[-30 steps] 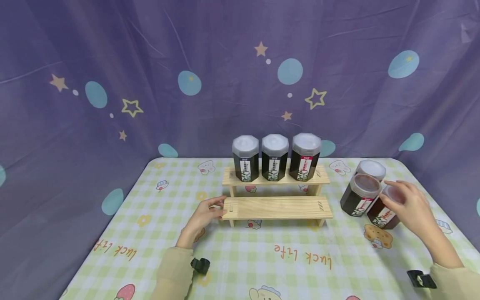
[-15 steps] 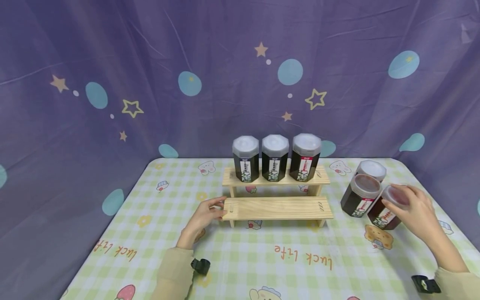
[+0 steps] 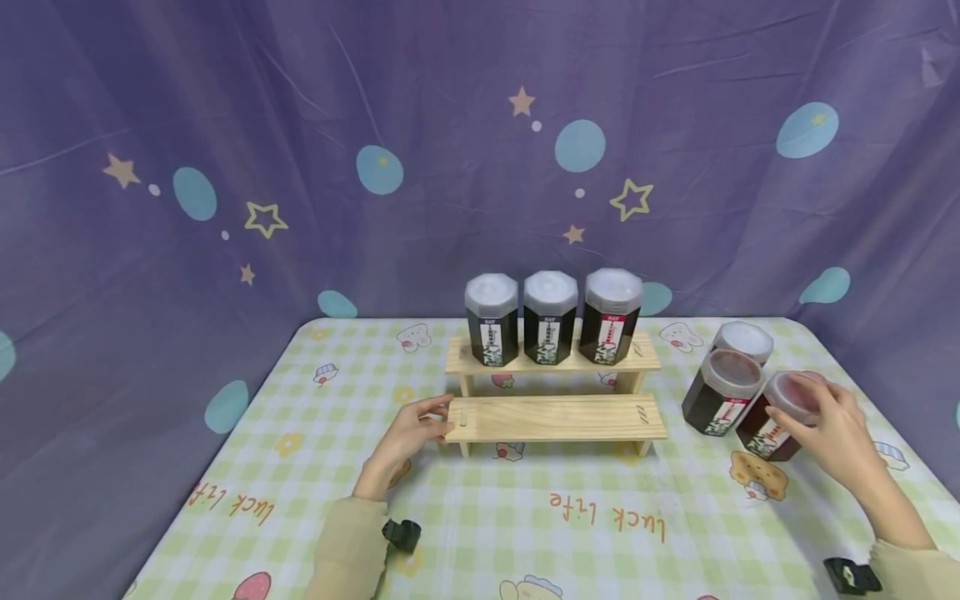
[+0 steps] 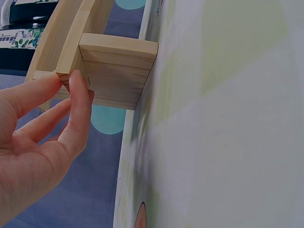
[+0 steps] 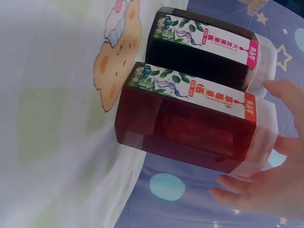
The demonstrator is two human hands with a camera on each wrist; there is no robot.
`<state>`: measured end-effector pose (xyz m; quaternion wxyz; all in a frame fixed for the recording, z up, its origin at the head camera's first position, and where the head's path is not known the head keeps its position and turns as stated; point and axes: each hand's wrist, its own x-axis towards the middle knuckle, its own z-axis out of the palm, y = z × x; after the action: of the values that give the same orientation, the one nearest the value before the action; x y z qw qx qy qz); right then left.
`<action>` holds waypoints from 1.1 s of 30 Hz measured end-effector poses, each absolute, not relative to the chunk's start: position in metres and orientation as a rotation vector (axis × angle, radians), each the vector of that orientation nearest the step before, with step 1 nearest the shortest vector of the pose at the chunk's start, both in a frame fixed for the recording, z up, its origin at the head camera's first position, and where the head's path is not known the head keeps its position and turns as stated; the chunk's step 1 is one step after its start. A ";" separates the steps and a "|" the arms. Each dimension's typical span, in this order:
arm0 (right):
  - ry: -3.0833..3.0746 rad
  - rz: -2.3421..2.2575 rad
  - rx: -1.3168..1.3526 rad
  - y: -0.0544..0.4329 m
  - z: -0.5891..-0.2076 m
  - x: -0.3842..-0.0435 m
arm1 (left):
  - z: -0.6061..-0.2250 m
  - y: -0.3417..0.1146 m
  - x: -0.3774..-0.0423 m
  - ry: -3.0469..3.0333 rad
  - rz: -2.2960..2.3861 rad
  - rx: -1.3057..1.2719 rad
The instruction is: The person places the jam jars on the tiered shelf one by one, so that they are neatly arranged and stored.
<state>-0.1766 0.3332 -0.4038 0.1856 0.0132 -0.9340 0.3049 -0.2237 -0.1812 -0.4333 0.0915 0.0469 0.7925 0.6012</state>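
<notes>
My left hand (image 3: pixel 408 429) pinches the left end of the two-step wooden rack (image 3: pixel 555 417) between thumb and finger, on its lower step. In the left wrist view the fingertips of that hand (image 4: pixel 52 128) meet at the board's corner. On the right, my right hand (image 3: pixel 836 421) spreads around the clear lid of a reddish-brown jar (image 3: pixel 768 433). In the right wrist view this hand (image 5: pixel 280 166) has thumb and fingers apart on either side of the lid; firm contact cannot be made out. The jar stands upright on the cloth, beside a darker jar (image 5: pixel 199 52).
Three dark jars, among them the middle one (image 3: pixel 549 329), line the rack's upper step. Another jar (image 3: pixel 742 340) stands behind the darker one on the right. A checked cloth (image 3: pixel 480 517) covers the table; a purple curtain (image 3: pixel 450 125) hangs behind.
My right hand has shifted slightly right and toward me, uncovering more of the reddish jar's lid. The jars hardly move. My left hand keeps its hold on the rack.
</notes>
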 end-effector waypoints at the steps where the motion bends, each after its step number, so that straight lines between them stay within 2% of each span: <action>1: -2.634 0.862 0.031 0.333 -0.404 -0.176 | -0.432 -0.181 -0.223 2.351 1.789 0.143; 11: -2.607 0.876 -0.062 0.328 -0.407 -0.176 | -0.410 -0.176 -0.209 2.349 1.772 0.154; 21: -2.593 0.858 -0.102 0.327 -0.410 -0.180 | -0.434 -0.183 -0.222 2.354 1.796 0.148; 33: -2.554 0.813 -0.168 0.326 -0.411 -0.180 | -0.436 -0.183 -0.225 2.358 1.790 0.155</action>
<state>-0.1804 0.3262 -0.4113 0.2260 -0.0609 -0.9265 0.2947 -0.2249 -0.1831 -0.4362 0.0883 0.0521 0.7923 0.6014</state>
